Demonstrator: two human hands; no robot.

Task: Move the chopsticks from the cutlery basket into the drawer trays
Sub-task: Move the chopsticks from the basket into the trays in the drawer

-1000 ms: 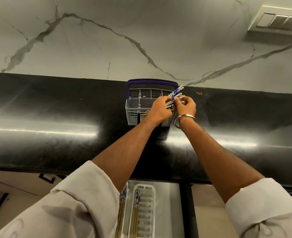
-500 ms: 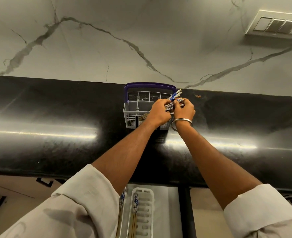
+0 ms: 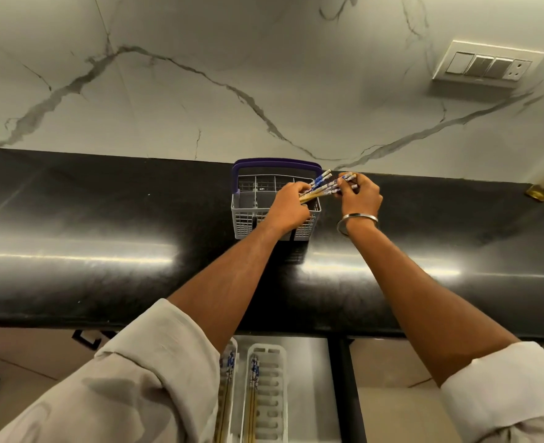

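Observation:
A grey cutlery basket (image 3: 244, 219) with a purple handle stands at the back of the black counter. Over its right side, both hands hold a bundle of chopsticks (image 3: 323, 185) with blue-and-white patterned ends, tilted up to the right. My left hand (image 3: 288, 206) grips the wooden shafts; my right hand (image 3: 361, 195) pinches the patterned ends. Below the counter edge, the open drawer holds two white trays (image 3: 275, 394). Chopsticks (image 3: 254, 388) lie in the right tray, and more lie in the left tray (image 3: 229, 378), which my left sleeve partly hides.
The black counter (image 3: 104, 251) runs across the whole view under a white marble wall. A switch panel (image 3: 487, 65) is on the wall at upper right. A small golden object (image 3: 539, 191) sits at the counter's far right.
My right hand has slid right along the bundle towards the patterned ends. The chopsticks have come a little further out of the basket and now lie flatter.

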